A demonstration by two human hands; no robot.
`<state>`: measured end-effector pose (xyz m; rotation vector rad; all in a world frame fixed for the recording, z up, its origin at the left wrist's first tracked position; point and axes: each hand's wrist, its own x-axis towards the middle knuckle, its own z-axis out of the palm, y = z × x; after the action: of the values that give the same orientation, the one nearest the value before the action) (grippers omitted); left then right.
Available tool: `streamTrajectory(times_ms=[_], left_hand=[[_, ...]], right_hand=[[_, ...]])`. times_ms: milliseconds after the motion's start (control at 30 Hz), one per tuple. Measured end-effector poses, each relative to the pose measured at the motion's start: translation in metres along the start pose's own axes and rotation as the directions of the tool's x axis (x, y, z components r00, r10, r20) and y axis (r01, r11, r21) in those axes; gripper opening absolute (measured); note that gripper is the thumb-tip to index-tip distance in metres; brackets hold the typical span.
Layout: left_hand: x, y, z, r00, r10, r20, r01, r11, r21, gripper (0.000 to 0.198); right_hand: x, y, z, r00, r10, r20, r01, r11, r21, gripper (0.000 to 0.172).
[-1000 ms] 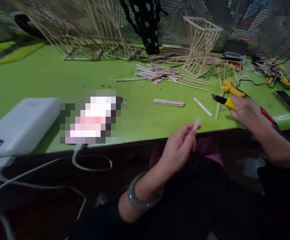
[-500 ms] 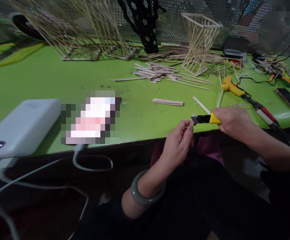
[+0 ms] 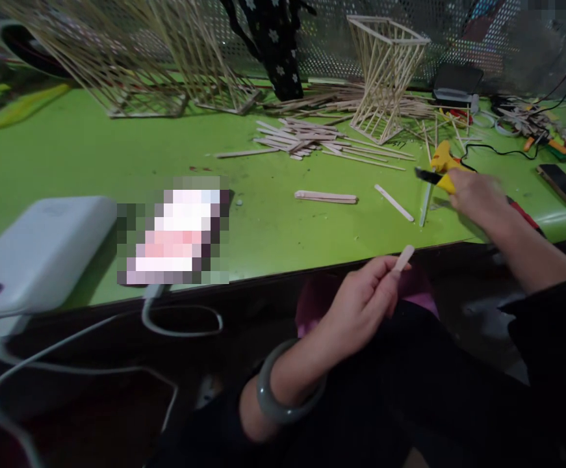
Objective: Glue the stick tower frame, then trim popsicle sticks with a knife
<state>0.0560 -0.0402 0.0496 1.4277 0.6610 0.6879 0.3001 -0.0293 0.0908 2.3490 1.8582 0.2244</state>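
My left hand (image 3: 363,302), with a grey bangle on the wrist, is below the table's front edge and pinches a short wooden craft stick (image 3: 403,258) that points up and right. My right hand (image 3: 475,195) is over the green table (image 3: 92,156) at the right, blurred by motion, and grips a yellow utility knife (image 3: 436,177) with its dark blade end pointing left. The knife is well apart from the stick. Loose flat sticks (image 3: 325,196) lie on the table in front of both hands.
A tall stick-built frame (image 3: 385,78) stands at the back with a heap of sticks (image 3: 302,138) beside it. A yellow glue gun (image 3: 442,155), red-handled pliers (image 3: 524,214) and a phone (image 3: 563,185) lie at the right. A white power bank (image 3: 39,250) with a cable sits front left.
The knife was at the stick's tip half a second ago. My right hand has since swung up and right over the table with it. My left hand lowered slightly with the stick.
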Motion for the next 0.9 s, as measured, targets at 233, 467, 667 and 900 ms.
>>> streamTrajectory(times_ms=[233, 467, 667, 900], left_hand=[[0.009, -0.003, -0.004, 0.998, -0.041, -0.043, 0.030, 0.974, -0.225, 0.023], [0.016, -0.005, -0.009, 0.997, -0.025, -0.071, 0.000, 0.943, -0.333, 0.020], [0.022, -0.005, -0.011, 0.991, 0.017, -0.133, -0.052, 0.965, -0.257, 0.031], [0.027, -0.005, -0.004, 0.992, 0.079, -0.102, -0.085, 0.995, -0.059, 0.053]], right_hand=[[0.005, 0.025, 0.007, 0.994, 0.103, -0.024, -0.102, 0.994, 0.045, 0.053], [-0.011, 0.050, 0.036, 0.988, 0.155, -0.008, -0.155, 0.986, 0.061, 0.049], [-0.008, 0.067, 0.056, 0.992, 0.083, -0.098, -0.079, 0.996, 0.044, 0.045], [-0.020, 0.002, 0.011, 0.930, -0.149, -0.336, 0.315, 0.794, 0.520, 0.034]])
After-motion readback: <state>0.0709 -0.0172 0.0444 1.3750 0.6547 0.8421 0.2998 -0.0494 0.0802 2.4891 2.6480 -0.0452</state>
